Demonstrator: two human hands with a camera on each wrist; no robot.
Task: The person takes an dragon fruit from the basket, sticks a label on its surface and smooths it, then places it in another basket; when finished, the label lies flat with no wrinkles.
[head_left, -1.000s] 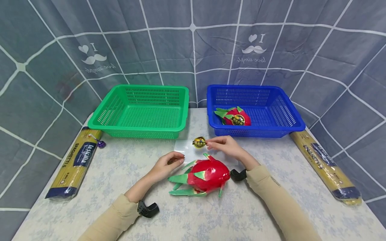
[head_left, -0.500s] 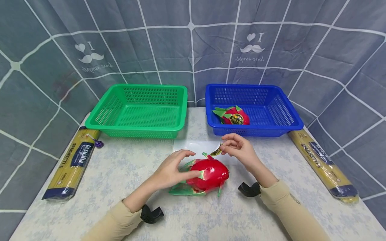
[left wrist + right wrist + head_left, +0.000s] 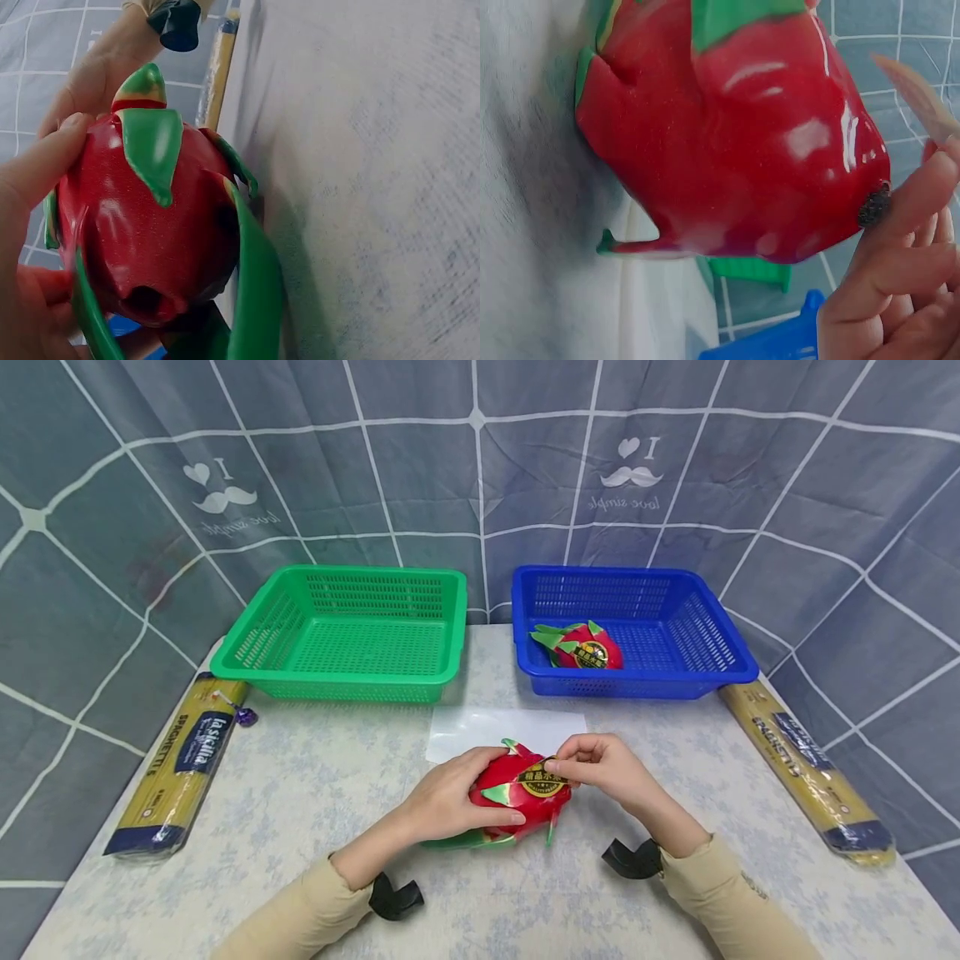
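Note:
A red dragon fruit (image 3: 501,797) with green leaf tips lies on the table in the middle of the head view. My left hand (image 3: 457,797) grips it from the left, thumb on the near side and fingers over the far side. A round black and gold sticker (image 3: 542,781) overlaps the fruit's upper right. My right hand (image 3: 603,768) pinches that sticker by its edge. In the left wrist view the fruit (image 3: 161,225) fills the space between thumb and fingers. The right wrist view has the right hand (image 3: 904,277) beside the fruit's dark stem end.
A white sheet (image 3: 495,727) lies just behind the fruit. Farther back stand a green basket (image 3: 341,678) and a blue basket (image 3: 637,681); another stickered dragon fruit (image 3: 573,647) lies in the blue one. Spaghetti packs (image 3: 176,768) flank both sides, with a purple lollipop (image 3: 245,716) at left.
My left hand has moved right onto the dragon fruit and taken hold of it. My right hand has lifted the sticker from the white sheet and carried it over the fruit.

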